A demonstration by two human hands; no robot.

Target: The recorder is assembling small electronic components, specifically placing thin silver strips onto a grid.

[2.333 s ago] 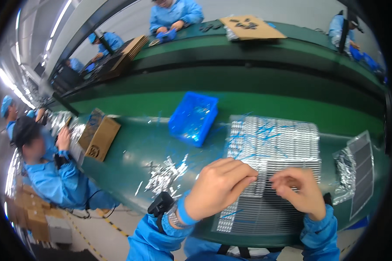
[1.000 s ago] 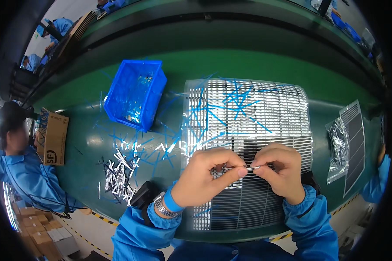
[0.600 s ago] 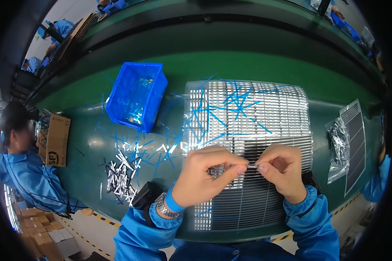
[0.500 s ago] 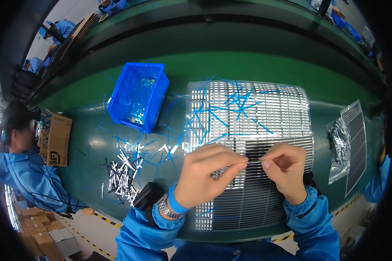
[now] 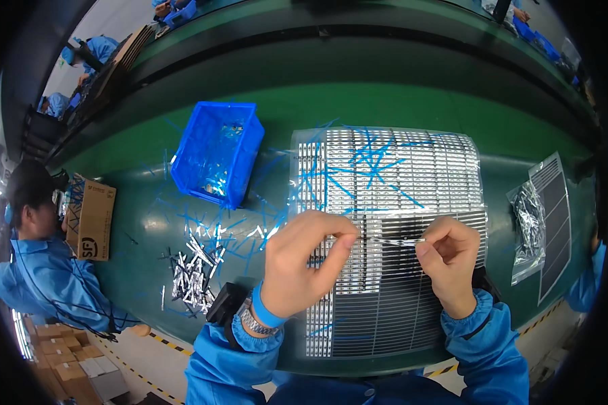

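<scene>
My right hand (image 5: 450, 260) pinches one end of a thin silver strip (image 5: 398, 241) between thumb and forefinger. The strip stretches leftward above a large sheet (image 5: 412, 175) printed with rows of small silver pieces. My left hand (image 5: 307, 260) is to the left of the strip, thumb and forefinger pressed together; whatever they hold, if anything, is too small to make out. The near part of the sheet is dark with thin pale lines. Narrow blue strips (image 5: 371, 158) lie scattered over the sheet's far half.
A blue bin (image 5: 240, 162) with small bits inside stands at the far left. Nearer lies a pile of silver and black strips (image 5: 192, 280). At the right are a clear bag (image 5: 528, 229) and another dark sheet (image 5: 550, 229). A person (image 5: 47, 263) sits at the left beside a cardboard box (image 5: 91, 219).
My left hand has moved left, away from my right hand, and a gap has opened between them. The silver strip now shows stretched out from my right fingers.
</scene>
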